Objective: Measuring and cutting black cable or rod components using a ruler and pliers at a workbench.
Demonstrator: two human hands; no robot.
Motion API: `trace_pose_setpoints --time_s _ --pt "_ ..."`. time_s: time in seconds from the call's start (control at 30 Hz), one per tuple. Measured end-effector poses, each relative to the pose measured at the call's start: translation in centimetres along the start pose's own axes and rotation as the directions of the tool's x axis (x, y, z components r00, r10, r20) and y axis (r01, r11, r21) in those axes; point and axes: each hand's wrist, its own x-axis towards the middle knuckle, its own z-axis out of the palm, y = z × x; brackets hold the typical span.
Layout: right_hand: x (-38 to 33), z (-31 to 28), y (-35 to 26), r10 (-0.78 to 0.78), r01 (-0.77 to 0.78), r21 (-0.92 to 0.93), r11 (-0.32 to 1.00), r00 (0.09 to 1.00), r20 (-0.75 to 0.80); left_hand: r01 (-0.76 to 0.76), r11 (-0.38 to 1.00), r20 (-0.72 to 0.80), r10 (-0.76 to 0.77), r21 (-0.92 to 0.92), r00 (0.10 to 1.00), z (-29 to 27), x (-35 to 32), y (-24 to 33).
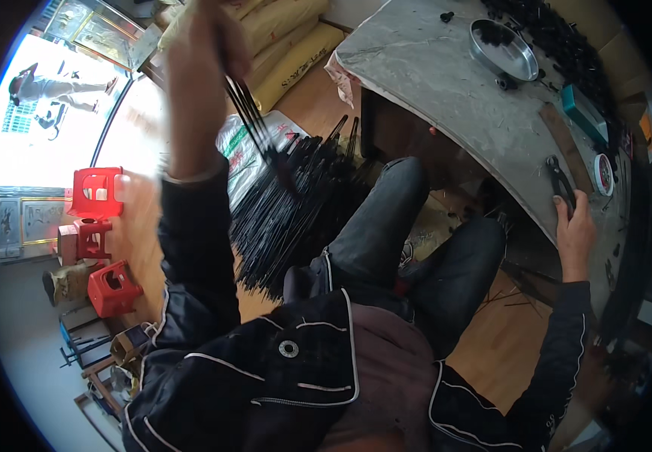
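Note:
My left hand (209, 53) is raised at the top, smeared by motion, and closed on a few thin black rods (247, 113) that hang down from it. Below them a large heap of similar long black rods (288, 215) lies on white printed sacking beside my left knee. At the table's right side my right hand (576, 230) is wrapped round the handles of dark pliers (559, 177), whose jaws point away from me over the tabletop.
The grey table (431, 83) holds a round metal dish (503, 50), a pile of small black parts (559, 38), a teal box (584, 113) and a round white tin (603, 175). Yellow sacks (296, 64) lie behind the rods. Red stools (114, 288) stand at left; a person (62, 87) is outside.

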Motion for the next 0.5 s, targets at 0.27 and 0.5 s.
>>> trace_pose_setpoints --time_s 0.27,0.5 --pt "0.1 -1.3 0.1 -0.121 0.120 -0.021 0.993 0.960 -0.251 -0.107 0.651 0.341 -0.245 0.752 0.907 8.0 -16.2 -32.5" --pt "1.3 -3.8 12.1 0.125 -0.207 -0.218 0.954 0.933 -0.337 0.330 0.143 -0.149 -0.682 0.933 0.716 9.3 -20.6 -41.1"
